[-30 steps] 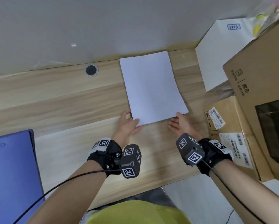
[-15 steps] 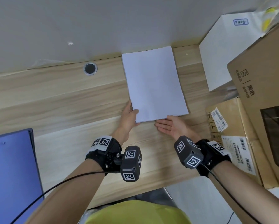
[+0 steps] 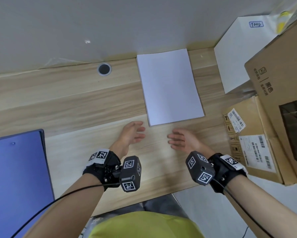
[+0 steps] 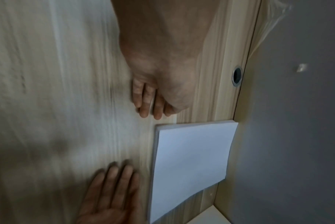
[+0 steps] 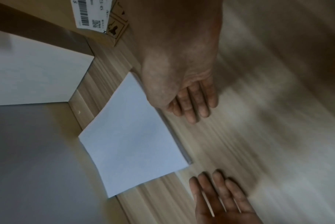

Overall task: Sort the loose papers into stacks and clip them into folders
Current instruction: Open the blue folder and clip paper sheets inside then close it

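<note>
A squared stack of white paper (image 3: 170, 86) lies flat on the pale wooden desk (image 3: 72, 103), its far short edge up against the grey wall (image 3: 110, 23) and its near short edge facing the person; the left wrist view shows the stack's layered side, so it is several sheets thick; the top sheet is blank. The left hand (image 3: 132, 133) is just beside the near left corner of the stack, apart from it, fingers relaxed and slightly spread, holding nothing; the right hand (image 3: 184, 140) is just short of the near edge, also apart from the paper, palm turned inward, fingers straight and loose, holding nothing; whether either hand rests on the desk or sits just above it cannot be told. The two hands face each other across a bare strip of desk; both wrist views are streaked with blur over the wood. A blue folder (image 3: 15, 182) lies flat at the left end of the desk, well apart from the stack, closed as far as can be seen; its contents are hidden. To the right of the stack stands a white box (image 3: 237, 54) with a small handwritten label; nearer the person a brown cardboard box (image 3: 257, 146) with barcode labels lies beside the desk edge, and a larger cardboard carton (image 3: 282, 69) printed in black leans over it, with a dark window in its side; what the boxes hold cannot be seen. A round cable grommet (image 3: 104, 69) sits in the desk left of the stack, near the wall.
</note>
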{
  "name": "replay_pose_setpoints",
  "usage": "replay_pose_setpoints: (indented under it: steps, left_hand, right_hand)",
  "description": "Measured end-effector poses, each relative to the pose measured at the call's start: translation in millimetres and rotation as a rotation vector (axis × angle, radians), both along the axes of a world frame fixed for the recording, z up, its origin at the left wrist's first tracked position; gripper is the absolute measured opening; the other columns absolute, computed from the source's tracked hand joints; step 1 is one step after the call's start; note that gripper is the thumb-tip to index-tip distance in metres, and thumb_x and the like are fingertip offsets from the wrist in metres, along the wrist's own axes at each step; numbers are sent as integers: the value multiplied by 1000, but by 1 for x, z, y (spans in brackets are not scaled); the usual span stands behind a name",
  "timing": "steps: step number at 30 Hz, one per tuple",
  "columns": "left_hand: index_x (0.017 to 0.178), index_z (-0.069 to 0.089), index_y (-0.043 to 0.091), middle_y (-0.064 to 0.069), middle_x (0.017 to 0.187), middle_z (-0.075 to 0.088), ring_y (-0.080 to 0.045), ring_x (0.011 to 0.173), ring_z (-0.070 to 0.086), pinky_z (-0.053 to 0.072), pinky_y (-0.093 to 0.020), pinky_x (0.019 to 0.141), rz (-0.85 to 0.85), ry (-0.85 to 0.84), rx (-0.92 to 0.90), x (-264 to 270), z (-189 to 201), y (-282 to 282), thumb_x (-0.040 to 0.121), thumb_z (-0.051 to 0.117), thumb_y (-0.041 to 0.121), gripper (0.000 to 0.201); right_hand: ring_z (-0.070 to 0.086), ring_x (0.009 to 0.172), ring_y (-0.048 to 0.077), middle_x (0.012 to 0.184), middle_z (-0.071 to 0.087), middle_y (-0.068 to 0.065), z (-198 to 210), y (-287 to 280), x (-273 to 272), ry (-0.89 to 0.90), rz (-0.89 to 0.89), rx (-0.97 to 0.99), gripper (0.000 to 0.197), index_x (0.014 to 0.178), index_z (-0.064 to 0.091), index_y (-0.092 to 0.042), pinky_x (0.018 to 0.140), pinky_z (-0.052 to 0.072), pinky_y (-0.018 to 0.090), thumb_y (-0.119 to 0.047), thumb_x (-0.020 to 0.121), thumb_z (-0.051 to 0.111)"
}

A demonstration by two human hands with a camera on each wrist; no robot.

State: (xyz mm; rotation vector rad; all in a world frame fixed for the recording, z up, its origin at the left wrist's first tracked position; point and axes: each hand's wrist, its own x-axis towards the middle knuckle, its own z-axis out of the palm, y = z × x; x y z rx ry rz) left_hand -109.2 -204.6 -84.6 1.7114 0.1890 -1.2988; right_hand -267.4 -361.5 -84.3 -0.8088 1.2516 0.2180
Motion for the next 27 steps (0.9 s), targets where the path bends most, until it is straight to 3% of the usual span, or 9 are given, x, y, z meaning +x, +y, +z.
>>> replay_pose_setpoints:
  steps: [4, 7, 11, 13, 17, 21, 24, 25, 27]
  left_hand:
    - [112, 59, 19, -6, 108, 66, -21, 82, 66, 52, -34, 85, -3, -34, 11, 7, 0, 48, 98, 45, 16, 20]
    - [115, 58, 17, -5, 108, 66, -20, 81, 64, 52, -35, 86, 24, -75, 22, 17, 7, 93, 99, 44, 17, 22]
    - [117, 59, 16, -4, 103, 63, -19, 78, 58, 50, -31, 76, 137, -130, 18, 37, 21, 169, 99, 43, 14, 25]
    - [118, 61, 19, -3, 109, 63, -20, 85, 58, 51, -34, 83, 207, -183, 38, 49, 28, 214, 98, 43, 14, 27]
    - [116, 61, 31, 3, 116, 59, -17, 106, 56, 44, -37, 98, 375, -376, 135, 67, 38, 313, 95, 51, 20, 26]
    - [133, 55, 20, -10, 134, 54, -33, 127, 43, 31, -40, 110, 387, -656, 562, 75, 40, 406, 89, 56, 19, 44]
    - [138, 48, 19, -13, 147, 33, -34, 132, 31, 28, -42, 106, 482, -615, 673, 72, 44, 450, 88, 58, 18, 51]
    - [138, 48, 19, -12, 148, 29, -34, 132, 31, 29, -44, 105, 526, -579, 663, 70, 41, 462, 88, 59, 20, 51]
    - [137, 48, 21, -11, 145, 32, -34, 128, 38, 35, -45, 105, 564, -505, 610, 67, 37, 481, 83, 62, 27, 56]
  right_hand:
    - [67, 85, 26, 99, 71, 8, -1, 32, -7, -21, 77, -39, 21, 105, 58, -13, 80, 53, 38, -25, 100, 41]
    - [68, 86, 28, 94, 74, 7, 0, 62, 2, -18, 147, -64, 22, 108, 59, -12, 86, 53, 40, -22, 99, 42]
    - [69, 90, 32, 99, 73, 12, 5, 112, 30, -14, 250, -74, 23, 111, 61, -7, 87, 54, 38, -16, 97, 45]
    - [67, 90, 33, 104, 70, 14, 5, 143, 50, -17, 311, -84, 24, 111, 61, -6, 89, 51, 41, -15, 97, 44]
    - [62, 79, 25, 95, 65, 5, 3, 210, 93, -6, 444, -119, 22, 114, 58, -10, 71, 51, 36, -19, 98, 46]
    - [60, 74, 19, 85, 56, -3, 2, 269, 129, -4, 598, -123, 14, 102, 58, -17, 62, 50, 31, -23, 98, 46]
    - [58, 59, 9, 78, 51, -7, 1, 302, 146, -25, 692, -83, 12, 91, 55, -23, 52, 45, 24, -26, 96, 45]
    - [57, 56, 9, 76, 50, -6, 2, 311, 150, -32, 719, -79, 12, 95, 56, -20, 52, 44, 23, -25, 95, 45]
    - [54, 59, 18, 73, 52, -1, 2, 329, 156, -37, 787, -85, 30, 112, 54, 5, 56, 39, 23, -18, 95, 42]
